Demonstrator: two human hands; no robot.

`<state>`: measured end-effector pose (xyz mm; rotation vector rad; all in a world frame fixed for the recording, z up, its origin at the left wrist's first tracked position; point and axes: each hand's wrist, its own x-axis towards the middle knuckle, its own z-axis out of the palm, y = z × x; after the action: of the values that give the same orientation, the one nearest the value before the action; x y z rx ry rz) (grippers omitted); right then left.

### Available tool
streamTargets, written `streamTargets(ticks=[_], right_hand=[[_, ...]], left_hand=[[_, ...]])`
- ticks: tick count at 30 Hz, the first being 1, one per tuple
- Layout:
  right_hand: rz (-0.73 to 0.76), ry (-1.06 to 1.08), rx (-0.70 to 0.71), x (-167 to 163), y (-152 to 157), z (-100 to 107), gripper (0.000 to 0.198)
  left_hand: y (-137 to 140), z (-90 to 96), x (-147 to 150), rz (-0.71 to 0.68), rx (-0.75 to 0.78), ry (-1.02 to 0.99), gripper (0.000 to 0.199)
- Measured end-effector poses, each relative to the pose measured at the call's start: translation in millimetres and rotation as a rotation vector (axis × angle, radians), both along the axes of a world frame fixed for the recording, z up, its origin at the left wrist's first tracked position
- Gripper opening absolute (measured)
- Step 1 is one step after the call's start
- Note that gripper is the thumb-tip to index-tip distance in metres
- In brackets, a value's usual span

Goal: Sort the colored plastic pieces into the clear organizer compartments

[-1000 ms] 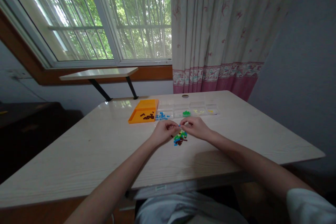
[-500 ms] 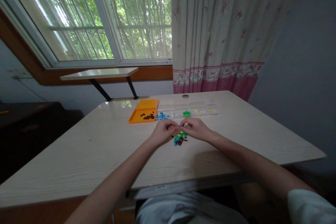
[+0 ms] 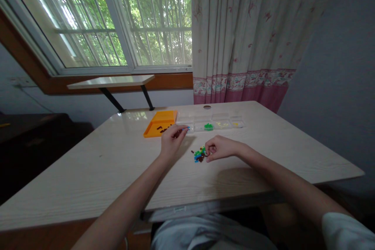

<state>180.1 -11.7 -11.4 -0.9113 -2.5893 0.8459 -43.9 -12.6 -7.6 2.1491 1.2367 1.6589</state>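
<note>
A small heap of mixed coloured pieces (image 3: 199,154) lies on the pale wooden table (image 3: 117,168). My right hand (image 3: 220,148) rests at the heap's right edge, its fingers curled and pinching at the pieces. My left hand (image 3: 171,139) reaches forward with a small blue piece (image 3: 186,128) at its fingertips, over the blue compartment of the clear sorting box (image 3: 216,124). Green pieces (image 3: 208,126) and yellow pieces sit in other compartments of the box.
An orange tray (image 3: 161,124) with dark brown pieces stands left of the clear box. A small dark round thing (image 3: 206,107) lies at the table's far edge. Behind are a window, a curtain and a narrow wall shelf (image 3: 111,82).
My hands have parted. The left hand moved forward from the heap to the clear box with a blue piece. The right hand dropped to the heap's right edge.
</note>
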Motion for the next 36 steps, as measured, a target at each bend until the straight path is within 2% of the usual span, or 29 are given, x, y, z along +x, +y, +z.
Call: streamTargets(ticks=[9,15,22,30,36], right_hand=[[0.038,0.017,-0.136,0.8,3.6,-0.8,0.028],[0.059,0.052,-0.198,1.9,4.6,-0.2,0.027],[0.063,0.047,-0.209,1.5,3.9,2.6,0.027],[0.049,0.046,-0.262,3.1,3.5,1.6,0.027],[0.096,0.060,-0.250,1.1,4.7,-0.6,0.022]], left_hand=[[-1.0,2.0,1.7,0.011,0.142,-0.027,0.012],[-0.6,1.5,1.6,-0.007,0.158,-0.029,0.011],[-0.4,0.6,1.3,0.002,0.135,-0.031,0.012],[10.4,-8.1,-4.5,0.105,0.048,0.036,0.017],[35.5,-23.7,-20.2,0.226,-0.148,0.158,0.019]])
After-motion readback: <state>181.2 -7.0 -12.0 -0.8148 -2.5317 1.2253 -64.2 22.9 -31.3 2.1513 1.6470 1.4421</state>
